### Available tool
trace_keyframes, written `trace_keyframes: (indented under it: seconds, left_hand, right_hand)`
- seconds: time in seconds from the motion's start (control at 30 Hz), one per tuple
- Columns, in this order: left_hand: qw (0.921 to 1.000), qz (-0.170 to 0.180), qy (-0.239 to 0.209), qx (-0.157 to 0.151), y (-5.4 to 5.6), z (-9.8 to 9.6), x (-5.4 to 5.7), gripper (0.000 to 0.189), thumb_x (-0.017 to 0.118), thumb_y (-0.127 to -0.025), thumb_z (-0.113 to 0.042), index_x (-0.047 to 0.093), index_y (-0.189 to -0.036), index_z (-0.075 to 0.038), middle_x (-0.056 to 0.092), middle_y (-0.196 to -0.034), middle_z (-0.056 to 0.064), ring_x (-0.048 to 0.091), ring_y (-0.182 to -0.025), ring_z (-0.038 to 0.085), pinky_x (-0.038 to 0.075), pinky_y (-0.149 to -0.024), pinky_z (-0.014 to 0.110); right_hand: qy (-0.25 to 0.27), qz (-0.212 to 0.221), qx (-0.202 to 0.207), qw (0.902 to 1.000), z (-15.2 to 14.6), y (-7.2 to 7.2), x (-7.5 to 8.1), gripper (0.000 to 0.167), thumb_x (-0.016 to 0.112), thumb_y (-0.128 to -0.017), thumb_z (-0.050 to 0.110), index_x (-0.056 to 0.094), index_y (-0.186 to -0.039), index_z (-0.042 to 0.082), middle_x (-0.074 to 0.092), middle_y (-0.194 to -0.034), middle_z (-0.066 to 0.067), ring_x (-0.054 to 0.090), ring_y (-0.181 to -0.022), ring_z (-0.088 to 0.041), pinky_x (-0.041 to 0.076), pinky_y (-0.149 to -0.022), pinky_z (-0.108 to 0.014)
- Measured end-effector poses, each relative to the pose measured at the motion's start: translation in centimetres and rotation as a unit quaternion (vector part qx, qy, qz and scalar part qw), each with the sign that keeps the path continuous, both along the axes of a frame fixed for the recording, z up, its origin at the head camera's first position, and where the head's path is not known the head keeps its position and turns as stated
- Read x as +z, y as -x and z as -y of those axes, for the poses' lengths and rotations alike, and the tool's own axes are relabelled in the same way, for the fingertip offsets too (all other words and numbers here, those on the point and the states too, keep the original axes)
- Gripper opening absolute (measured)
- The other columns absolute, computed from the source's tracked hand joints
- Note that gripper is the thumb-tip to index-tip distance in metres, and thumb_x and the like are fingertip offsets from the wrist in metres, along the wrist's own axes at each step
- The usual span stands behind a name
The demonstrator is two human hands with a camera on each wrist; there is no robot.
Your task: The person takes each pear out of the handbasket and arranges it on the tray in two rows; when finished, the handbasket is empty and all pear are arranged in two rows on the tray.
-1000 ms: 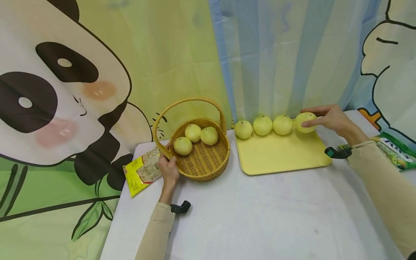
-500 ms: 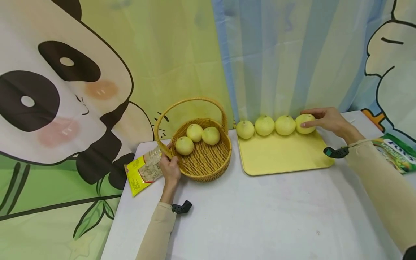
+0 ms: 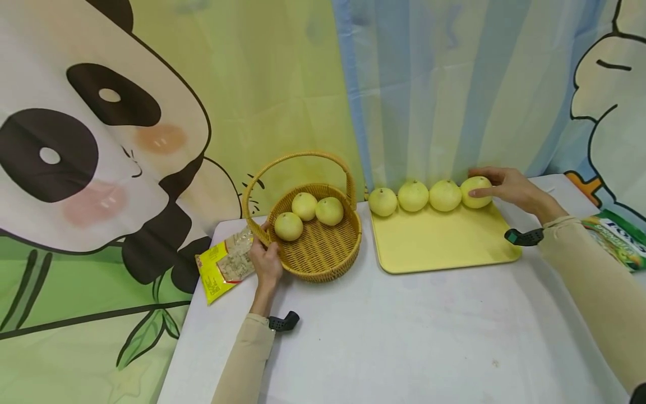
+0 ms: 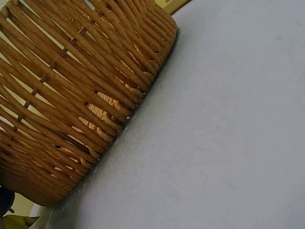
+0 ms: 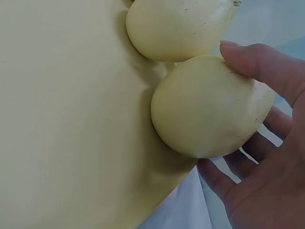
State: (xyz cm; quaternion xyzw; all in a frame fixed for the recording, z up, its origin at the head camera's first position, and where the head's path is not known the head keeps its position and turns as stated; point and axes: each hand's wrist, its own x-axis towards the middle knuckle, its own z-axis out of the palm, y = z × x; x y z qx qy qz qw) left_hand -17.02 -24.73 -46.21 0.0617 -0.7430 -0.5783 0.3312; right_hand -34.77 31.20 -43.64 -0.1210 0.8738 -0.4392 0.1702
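Note:
My left hand (image 3: 266, 262) grips the side of a round wicker basket (image 3: 323, 276) near the foot of its arched handle. Inside lie 3 pale yellow-green melons (image 3: 330, 211), grouped toward the back and left. On a yellow tray (image 3: 444, 247), several more melons (image 3: 413, 196) stand in a row along the back edge. With thumb and fingers around it, my right hand (image 3: 515, 191) holds the rightmost melon (image 5: 205, 109) at the tray's back right corner. The left wrist view shows the basket wall (image 4: 76, 90) close up; the left fingers are largely hidden there.
A yellow packet with a clear window (image 3: 227, 264) lies left of the basket, partly behind the left hand. A green packet (image 3: 618, 238) lies at the right beyond the right sleeve. A printed curtain (image 3: 429, 101) hangs behind the white table (image 3: 393, 336).
The right hand has brought its melon slightly down and left, against the end of the row. The left hand and basket hold their place; the whole view has shifted slightly.

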Motion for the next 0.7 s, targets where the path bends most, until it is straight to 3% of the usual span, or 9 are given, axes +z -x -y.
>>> trace_keyframes:
  seconds: [0.33, 0.53, 0.7]
  left_hand:
    - [0.9999, 0.011, 0.003, 0.0, -0.2, 0.0, 0.2, 0.061, 0.049, -0.078, 0.011, 0.059, -0.137, 0.017, 0.061, -0.136, 0.041, 0.06, -0.116, 0.046, 0.047, -0.081, 0.017]
    - [0.9999, 0.011, 0.004, 0.004, -0.2, 0.0, 0.3, 0.061, 0.049, -0.078, 0.014, 0.059, -0.138, 0.017, 0.062, -0.135, 0.041, 0.06, -0.113, 0.048, 0.044, -0.079, 0.013]
    - [0.9999, 0.002, 0.011, 0.006, -0.1, -0.1, 0.2, 0.059, 0.05, -0.078, 0.017, 0.06, -0.137, 0.017, 0.062, -0.131, 0.043, 0.06, -0.103, 0.052, 0.043, -0.072, 0.011]
  right_hand:
    - [0.003, -0.012, 0.001, 0.9999, 0.3, -0.5, 1.1, 0.088, 0.072, -0.101, 0.033, 0.022, -0.17, 0.011, 0.025, -0.173, -0.024, 0.021, -0.158, -0.049, 0.024, -0.121, -0.071]
    - [0.011, -0.057, -0.006, 0.9983, 2.8, -1.6, 4.1, 0.083, 0.073, -0.1, 0.038, 0.032, -0.168, 0.012, 0.029, -0.173, -0.021, 0.026, -0.157, -0.046, 0.021, -0.124, -0.067]
    - [0.025, -0.09, 0.03, 0.9952, 6.6, -2.9, 7.1, 0.072, 0.076, -0.098, 0.035, 0.049, -0.16, 0.011, 0.043, -0.167, -0.016, 0.036, -0.153, -0.039, 0.025, -0.126, -0.06]
